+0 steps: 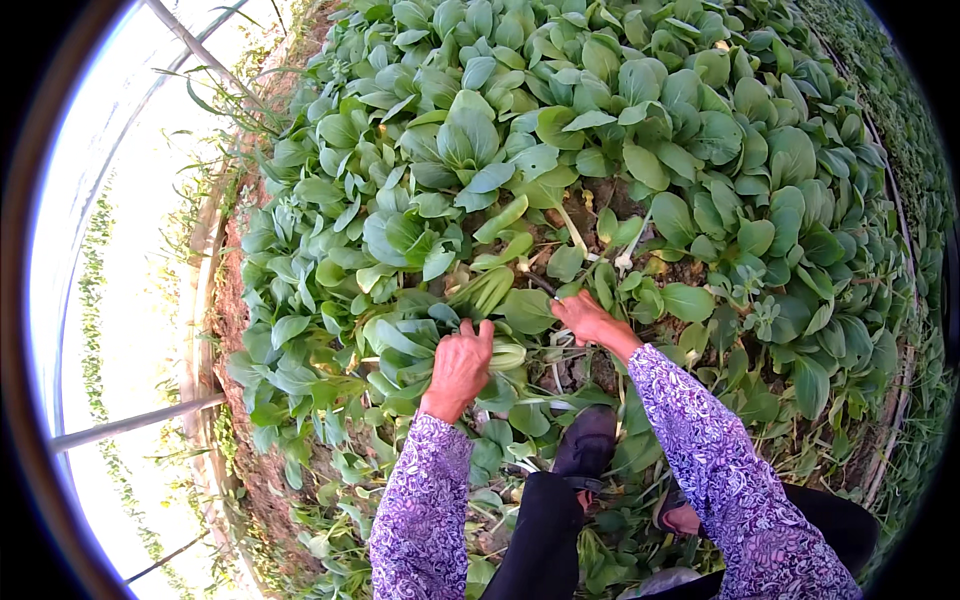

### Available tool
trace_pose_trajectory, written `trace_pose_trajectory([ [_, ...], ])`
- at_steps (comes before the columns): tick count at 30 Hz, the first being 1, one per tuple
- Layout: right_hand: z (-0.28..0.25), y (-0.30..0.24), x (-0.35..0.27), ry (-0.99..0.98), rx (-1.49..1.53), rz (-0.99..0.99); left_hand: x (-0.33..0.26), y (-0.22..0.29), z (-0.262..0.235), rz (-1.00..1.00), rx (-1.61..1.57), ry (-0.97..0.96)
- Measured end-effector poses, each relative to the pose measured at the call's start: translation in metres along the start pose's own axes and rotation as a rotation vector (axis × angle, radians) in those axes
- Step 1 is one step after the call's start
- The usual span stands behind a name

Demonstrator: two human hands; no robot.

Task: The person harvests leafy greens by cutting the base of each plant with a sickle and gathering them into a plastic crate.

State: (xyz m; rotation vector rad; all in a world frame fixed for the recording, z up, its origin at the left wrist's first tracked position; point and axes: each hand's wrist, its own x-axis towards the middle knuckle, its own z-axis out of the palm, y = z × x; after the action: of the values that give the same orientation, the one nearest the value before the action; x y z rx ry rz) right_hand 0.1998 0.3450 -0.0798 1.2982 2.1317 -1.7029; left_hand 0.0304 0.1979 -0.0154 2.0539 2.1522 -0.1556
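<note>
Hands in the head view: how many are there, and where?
2. The left hand grips a bunch of cut greens; the right hand reaches into the plants just right of it. No others show.

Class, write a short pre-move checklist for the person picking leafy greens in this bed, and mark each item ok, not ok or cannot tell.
1. Left hand grips the bunch of leafy greens: ok.
2. Right hand is at the plant base: ok.
3. Cutting tool in right hand: cannot tell, a dark tip shows only partly.
4. Left fingers away from that tip: ok.
5. Shoe away from both hands: ok.
</note>
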Motion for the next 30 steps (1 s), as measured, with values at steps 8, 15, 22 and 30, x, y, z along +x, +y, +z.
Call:
trace_pose_trajectory([
  [8,0.025,-0.037,-0.019,0.304,-0.188,-0.428,0.002,-0.018,-0.066,0.006,0.022,-0.111],
  [15,0.034,-0.07,0.045,0.473,-0.364,-0.686,0.053,-0.041,-0.083,-0.061,0.169,-0.283],
  [22,0.032,-0.068,0.039,0.36,-0.518,-0.737,0.047,-0.068,-0.084,-0.214,0.157,-0.322],
  [30,0.031,-0.047,0.055,0.431,-0.244,-0.619,0.035,-0.044,-0.103,-0.137,0.173,-0.374],
])
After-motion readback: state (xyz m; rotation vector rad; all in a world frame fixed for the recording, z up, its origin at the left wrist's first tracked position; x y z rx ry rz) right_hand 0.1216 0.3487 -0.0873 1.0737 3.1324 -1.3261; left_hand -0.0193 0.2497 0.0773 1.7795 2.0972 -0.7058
